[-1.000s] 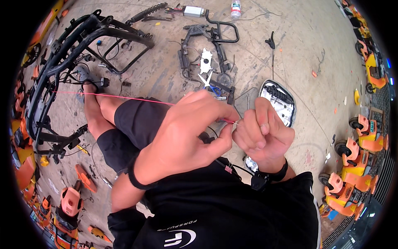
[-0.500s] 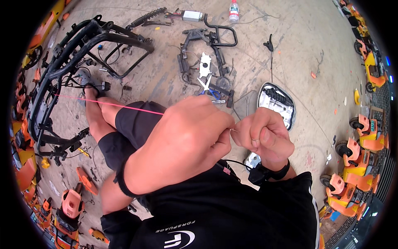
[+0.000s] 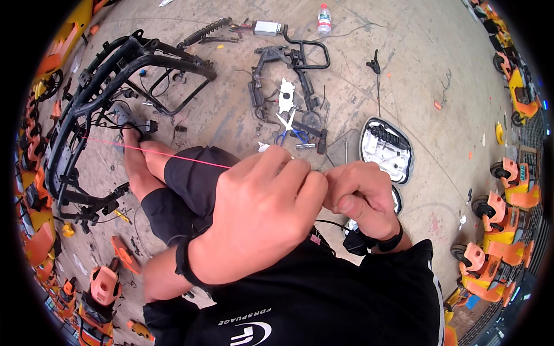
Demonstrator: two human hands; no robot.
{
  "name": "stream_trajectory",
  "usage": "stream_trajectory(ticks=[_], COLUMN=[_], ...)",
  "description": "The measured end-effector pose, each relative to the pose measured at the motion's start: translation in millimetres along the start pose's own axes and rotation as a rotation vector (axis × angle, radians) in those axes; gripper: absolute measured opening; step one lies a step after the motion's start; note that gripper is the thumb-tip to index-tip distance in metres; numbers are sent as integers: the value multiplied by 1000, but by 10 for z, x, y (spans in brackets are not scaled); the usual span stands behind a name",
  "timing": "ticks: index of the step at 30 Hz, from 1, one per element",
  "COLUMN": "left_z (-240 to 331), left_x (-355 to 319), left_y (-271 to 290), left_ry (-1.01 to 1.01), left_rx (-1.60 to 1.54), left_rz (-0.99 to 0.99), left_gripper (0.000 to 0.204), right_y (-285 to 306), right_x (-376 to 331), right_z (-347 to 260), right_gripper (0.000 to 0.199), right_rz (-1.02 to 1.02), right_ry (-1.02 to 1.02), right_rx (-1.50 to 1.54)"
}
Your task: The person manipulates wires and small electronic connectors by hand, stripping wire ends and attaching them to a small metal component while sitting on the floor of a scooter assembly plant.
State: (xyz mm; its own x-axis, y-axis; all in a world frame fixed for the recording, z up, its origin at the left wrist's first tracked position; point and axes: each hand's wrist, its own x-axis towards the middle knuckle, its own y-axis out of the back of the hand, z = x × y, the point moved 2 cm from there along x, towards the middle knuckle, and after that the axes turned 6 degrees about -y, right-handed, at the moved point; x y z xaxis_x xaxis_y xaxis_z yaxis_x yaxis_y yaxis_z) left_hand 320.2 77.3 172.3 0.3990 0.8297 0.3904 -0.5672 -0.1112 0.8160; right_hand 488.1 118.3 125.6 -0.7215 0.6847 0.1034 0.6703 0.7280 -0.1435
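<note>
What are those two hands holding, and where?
Left hand and right hand pinch a thin red wire at its near end; exact fingers hidden.

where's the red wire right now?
In the head view the red wire runs taut from the black frame at the picture's left, over the person's knee, into the left hand, pressed against the right hand.

A thin pink wire (image 3: 156, 152) runs taut from the black frame toward, apparently, pinching fingers.
</note>
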Motion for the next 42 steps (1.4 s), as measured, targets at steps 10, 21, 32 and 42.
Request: stream_trajectory(ticks=[10,21,32,42], left_z=[-108,-4,74,89], left_x=[-17,-7,-43,-98], left_y=[26,0,-113,-193], left_ry=[-36,-81,-75,-112], left_rx=[-110,52,161,147], left_rz=[-15,-169,-95,69], left_gripper=[27,28,19,17], right_y=[-19,3,-3,-6], right_x=[-8,-18,-28,-51], right_z=[39,40,39,68], right_gripper=[21,21,21,21], right_rz=[-14,-25,-1,18], right_ry=[40,32,13,26], right_rx=[42,-87,-84,-70])
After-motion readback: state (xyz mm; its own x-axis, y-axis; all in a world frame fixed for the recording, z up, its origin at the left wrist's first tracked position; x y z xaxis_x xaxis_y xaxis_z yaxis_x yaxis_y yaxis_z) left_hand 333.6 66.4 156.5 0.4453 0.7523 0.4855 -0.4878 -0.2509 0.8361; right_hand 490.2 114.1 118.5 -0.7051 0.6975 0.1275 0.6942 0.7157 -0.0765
